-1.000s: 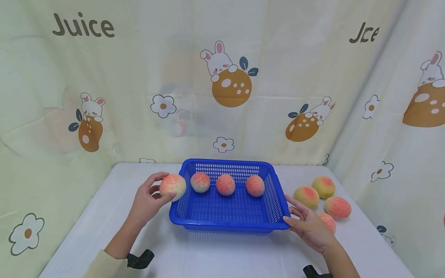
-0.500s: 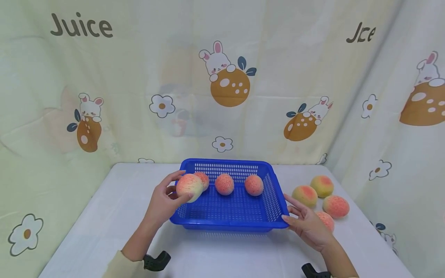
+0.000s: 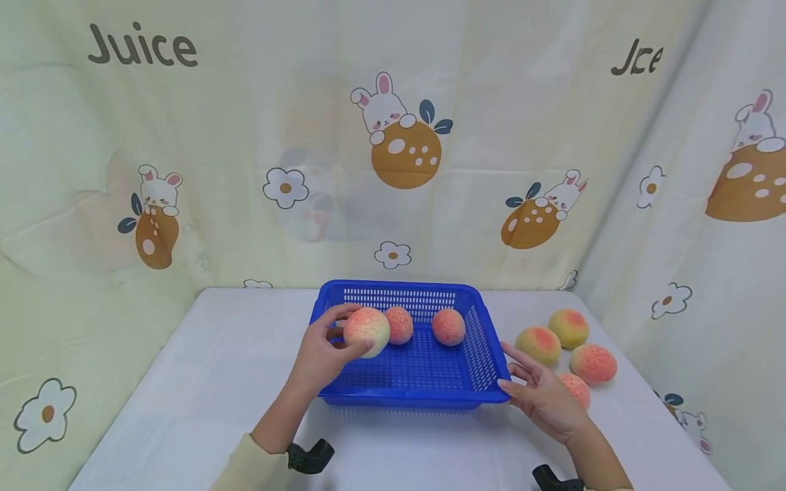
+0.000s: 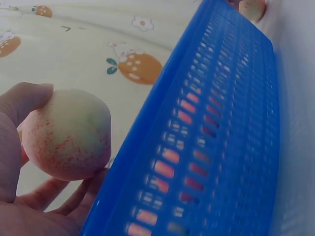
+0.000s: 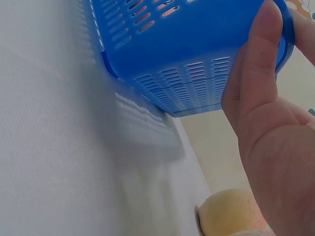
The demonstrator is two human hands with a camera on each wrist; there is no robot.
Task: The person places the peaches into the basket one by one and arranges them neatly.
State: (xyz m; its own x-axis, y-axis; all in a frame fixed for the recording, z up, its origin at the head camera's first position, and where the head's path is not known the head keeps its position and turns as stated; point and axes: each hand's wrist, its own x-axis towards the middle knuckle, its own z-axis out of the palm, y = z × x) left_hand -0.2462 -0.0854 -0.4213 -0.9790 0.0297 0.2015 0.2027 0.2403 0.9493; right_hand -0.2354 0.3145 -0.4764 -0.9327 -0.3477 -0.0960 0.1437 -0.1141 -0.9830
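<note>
A pink-and-cream peach [image 3: 366, 332] is held between the thumb and fingers of my left hand [image 3: 325, 351], above the left part of a blue plastic basket [image 3: 405, 395]. In the left wrist view the same peach [image 4: 69, 135] appears beside the basket's slotted wall [image 4: 197, 128]. Inside the basket, one pink peach [image 3: 400, 325] is partly covered by the held one, and another pink peach [image 3: 449, 327] sits farther right. My right hand [image 3: 543, 395] pinches the basket's front right corner, thumb on the rim [image 5: 283, 49].
Right of the basket, several peaches lie on the white table [image 3: 393, 450]: two yellowish ones [image 3: 569, 328] behind, a pink one [image 3: 593, 364], and another pink one [image 3: 576, 390] partly behind my right hand. A patterned curtain [image 3: 295, 123] hangs along the back and sides.
My left hand has carried its peach rightward, from beside the basket's left rim to over the basket. The leftmost peach inside is now hidden behind it. My right hand stays at the corner.
</note>
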